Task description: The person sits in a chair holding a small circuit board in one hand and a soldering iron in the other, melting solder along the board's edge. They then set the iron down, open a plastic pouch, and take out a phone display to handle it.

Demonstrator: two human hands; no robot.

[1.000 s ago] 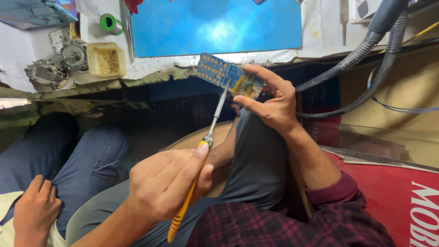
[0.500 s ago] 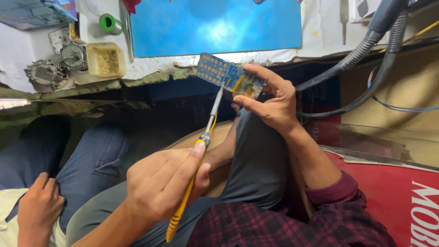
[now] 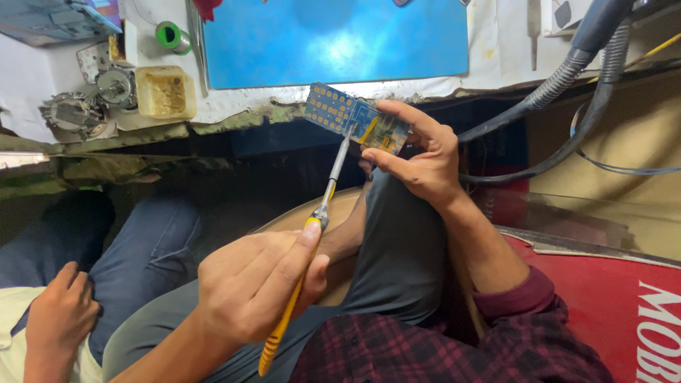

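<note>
At scene centre, far from the body: circuit board (image 3: 357, 118) is pinched in right hand (image 3: 423, 159) | screwdriver (image 3: 312, 241) is clasped in left hand (image 3: 255, 287) | tip is kept on board as half a second ago, little shifted | work seemingly continued in place

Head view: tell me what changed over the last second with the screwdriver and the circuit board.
Almost nothing changed. The left hand still grips the yellow-handled screwdriver, its tip staying on the blue circuit board; the hand only slid a touch lower along the handle. The right hand keeps the board pinched at its edges in the same spot below the blue mat. Another person's hand rests unmoved at lower left.
</note>
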